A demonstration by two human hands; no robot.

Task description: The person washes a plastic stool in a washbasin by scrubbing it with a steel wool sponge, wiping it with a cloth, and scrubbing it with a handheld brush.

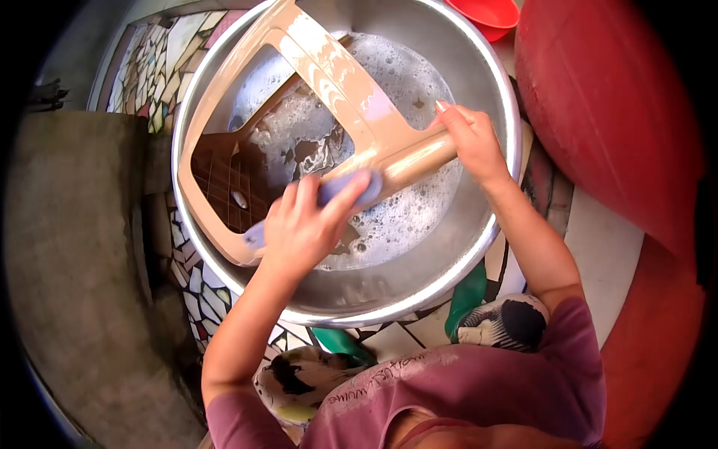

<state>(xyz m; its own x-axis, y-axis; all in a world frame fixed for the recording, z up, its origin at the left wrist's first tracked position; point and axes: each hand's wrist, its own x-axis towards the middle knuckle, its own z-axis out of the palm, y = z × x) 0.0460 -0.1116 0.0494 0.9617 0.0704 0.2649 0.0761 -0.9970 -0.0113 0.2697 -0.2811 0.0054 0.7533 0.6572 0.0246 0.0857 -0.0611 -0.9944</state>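
A tan plastic stool (336, 78) is propped at a tilt in a large metal basin (389, 288), partly over soapy water (419, 217). My right hand (473, 142) is closed around the end of one of its legs, near the basin's right side. My left hand (310, 224) is wrapped over a long purple scrubbing brush (348, 188), which lies against the stool's near edge. The brush and the left fingers are slightly blurred, and the brush's bristle side is hidden. Through the stool's opening, a brown grid-like surface (224, 179) shows in the basin.
A large red rounded container (606, 97) stands close on the right, with a small red bowl (490, 13) at the top. On the left is a grey concrete block (75, 262). Broken-tile flooring (206, 292) surrounds the basin; green footwear (467, 299) is at its near edge.
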